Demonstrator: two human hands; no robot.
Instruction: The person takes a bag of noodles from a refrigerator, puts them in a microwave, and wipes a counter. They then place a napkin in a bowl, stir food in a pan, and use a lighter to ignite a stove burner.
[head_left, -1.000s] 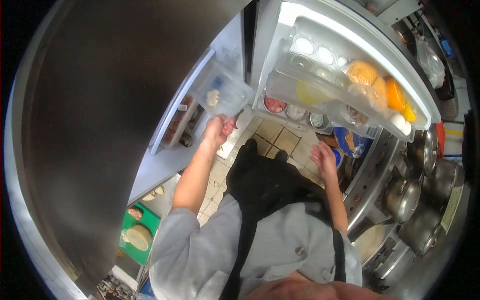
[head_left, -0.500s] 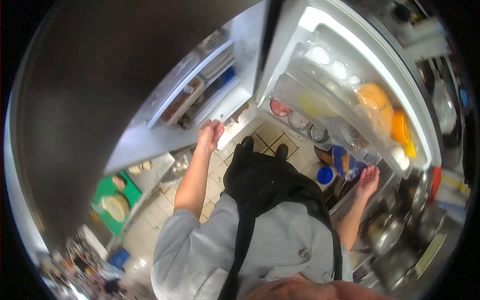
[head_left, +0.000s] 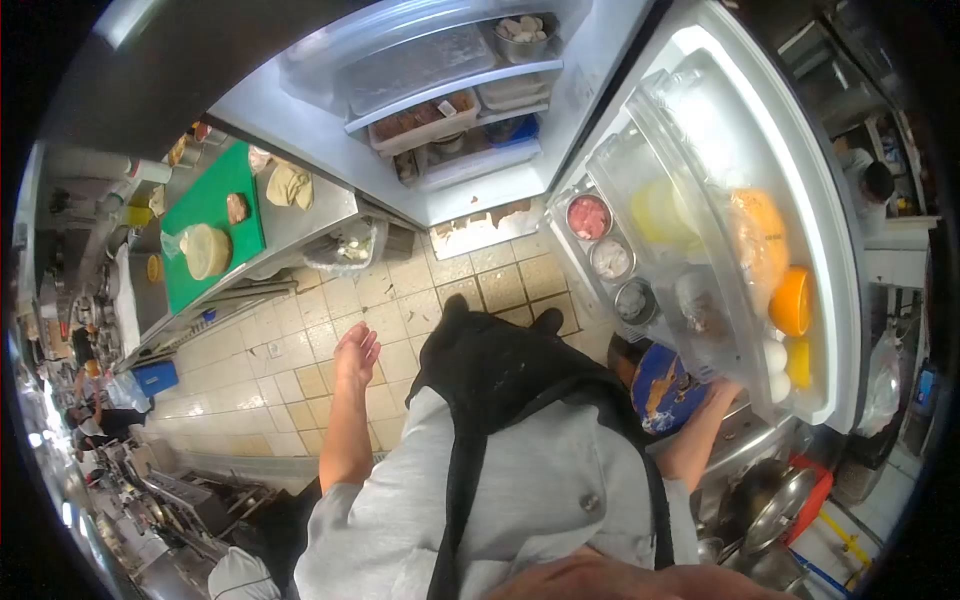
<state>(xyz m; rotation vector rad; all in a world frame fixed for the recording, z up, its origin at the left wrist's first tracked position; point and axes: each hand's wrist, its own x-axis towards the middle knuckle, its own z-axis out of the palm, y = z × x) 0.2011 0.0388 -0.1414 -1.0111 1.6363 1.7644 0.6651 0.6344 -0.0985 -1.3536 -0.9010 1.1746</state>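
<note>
My left hand [head_left: 357, 353] hangs over the tiled floor with its fingers apart and nothing in it. On the other side, my right hand [head_left: 724, 388] is at the lower edge of the open fridge door [head_left: 845, 300], its fingers mostly hidden behind the door shelf. Close by it is a blue patterned bag [head_left: 665, 390]. The door shelves hold a cup of pink food [head_left: 589, 216], two more round containers, a cut orange item [head_left: 790, 301] and white eggs. Inside the fridge, a tray of brown food [head_left: 425, 122] sits below a shelf, with a metal bowl [head_left: 522, 38] higher up.
A steel counter at the left carries a green board [head_left: 212, 225] with a round tub [head_left: 207, 251]. Below its end is a lined bin [head_left: 346, 245]. Metal pans [head_left: 775, 500] stand at lower right. Other people are at far left and upper right.
The view has swung, showing more of the fridge interior and counter. The fridge door now stands differently in view. My left hand has opened away from the fridge; my right hand is now partly behind the door shelf.
</note>
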